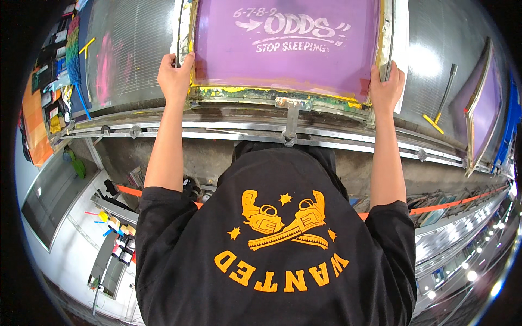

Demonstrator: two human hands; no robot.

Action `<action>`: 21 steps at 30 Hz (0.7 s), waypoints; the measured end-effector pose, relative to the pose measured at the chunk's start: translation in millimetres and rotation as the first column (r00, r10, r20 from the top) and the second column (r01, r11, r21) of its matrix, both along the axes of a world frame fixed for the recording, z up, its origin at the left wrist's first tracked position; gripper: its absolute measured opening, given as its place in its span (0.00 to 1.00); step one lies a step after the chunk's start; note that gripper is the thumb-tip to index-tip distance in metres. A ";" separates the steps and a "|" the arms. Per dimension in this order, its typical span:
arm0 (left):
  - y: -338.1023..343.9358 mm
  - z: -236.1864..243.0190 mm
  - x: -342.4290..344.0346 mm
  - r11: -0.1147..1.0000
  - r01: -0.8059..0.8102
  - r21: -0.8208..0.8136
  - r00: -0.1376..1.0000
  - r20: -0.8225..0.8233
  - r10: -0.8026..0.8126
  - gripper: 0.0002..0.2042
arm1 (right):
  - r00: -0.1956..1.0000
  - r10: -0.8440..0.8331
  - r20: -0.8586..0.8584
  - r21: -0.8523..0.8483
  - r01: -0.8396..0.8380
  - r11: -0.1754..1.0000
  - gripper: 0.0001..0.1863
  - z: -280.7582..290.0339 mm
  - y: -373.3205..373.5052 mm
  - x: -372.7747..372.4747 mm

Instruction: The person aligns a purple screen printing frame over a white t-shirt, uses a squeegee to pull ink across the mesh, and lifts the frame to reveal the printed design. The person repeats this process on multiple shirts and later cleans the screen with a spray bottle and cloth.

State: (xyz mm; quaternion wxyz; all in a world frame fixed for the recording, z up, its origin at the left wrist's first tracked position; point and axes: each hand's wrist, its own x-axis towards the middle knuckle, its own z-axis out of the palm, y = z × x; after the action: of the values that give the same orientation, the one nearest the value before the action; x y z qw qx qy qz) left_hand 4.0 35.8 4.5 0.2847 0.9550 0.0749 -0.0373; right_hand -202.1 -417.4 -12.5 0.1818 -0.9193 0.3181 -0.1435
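Observation:
A screen-printing frame point(239, 93) lies flat on the long table in front of me. Its purple mesh point(288, 68) carries pale lettering and a stencilled design, and yellow tape and paint smears run along its edges. My left hand point(175, 79) is closed round the left side bar, thumb on the inner edge. On the right side bar, my right hand point(387, 89) grips in the same way, its fingers partly hidden behind the bar. A metal bracket point(292, 117) joins the near edge of the frame at its middle to the table's rail.
A metal rail point(234, 133) runs along the table's near edge. To the right lie a yellow-headed tool with a dark handle point(446, 100) and a second purple screen point(484, 108), tilted. Another yellow tool point(87, 48) and pink stains point(104, 70) are at left, near piled coloured cloths point(54, 76).

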 end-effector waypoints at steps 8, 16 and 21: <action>-6.2 -13.4 -2.0 0.989 0.013 0.149 0.997 0.073 -0.024 0.30 | 0.999 -0.027 -0.040 0.009 0.027 1.000 0.34 -2.5 3.5 -0.7; -8.6 -12.8 -5.2 0.977 0.079 0.197 0.990 0.100 -0.101 0.30 | 0.998 -0.029 -0.058 -0.013 0.028 1.000 0.32 -5.8 4.9 -2.8; -11.7 -11.6 -6.6 0.980 0.056 0.191 0.992 0.102 -0.077 0.28 | 0.999 -0.008 -0.043 -0.040 0.006 0.999 0.31 -8.2 5.0 -3.4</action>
State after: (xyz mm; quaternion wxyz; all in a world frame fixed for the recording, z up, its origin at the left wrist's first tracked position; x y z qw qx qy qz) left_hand -2.6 24.0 -7.0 0.1956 0.9801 0.0304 0.0126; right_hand -205.5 -412.5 -20.7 0.1559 -0.9246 0.3222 -0.1305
